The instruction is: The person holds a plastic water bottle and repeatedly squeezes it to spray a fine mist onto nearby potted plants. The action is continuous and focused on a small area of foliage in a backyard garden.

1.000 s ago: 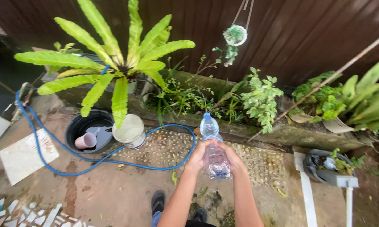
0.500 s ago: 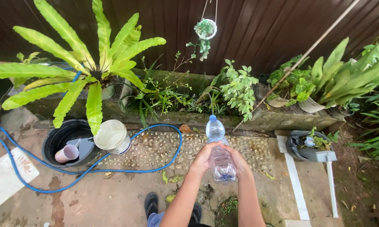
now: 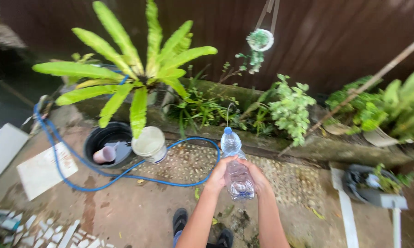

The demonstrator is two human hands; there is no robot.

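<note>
Both my hands grip a clear plastic bottle (image 3: pixel 234 158) with a blue cap, held upright in front of me. My left hand (image 3: pixel 219 173) wraps its left side and my right hand (image 3: pixel 257 177) its right side. A thin stream of water arcs up from the cap toward the small green plants (image 3: pixel 207 108) in the stone planter (image 3: pixel 308 147). My feet in dark sandals (image 3: pixel 181 219) stand on the wet concrete below.
A big fern (image 3: pixel 138 73) stands at the left over a black tub (image 3: pixel 103 140) holding a pink cup (image 3: pixel 105 155), beside a white bucket (image 3: pixel 149 143). A blue hose (image 3: pixel 119 177) loops across the ground. A hanging pot (image 3: pixel 259 40) and a grey pot (image 3: pixel 370 183) are at the right.
The view has swung back to the left. A thin stream of water now rises from the bottle's cap; my hands keep their grip on the bottle.
</note>
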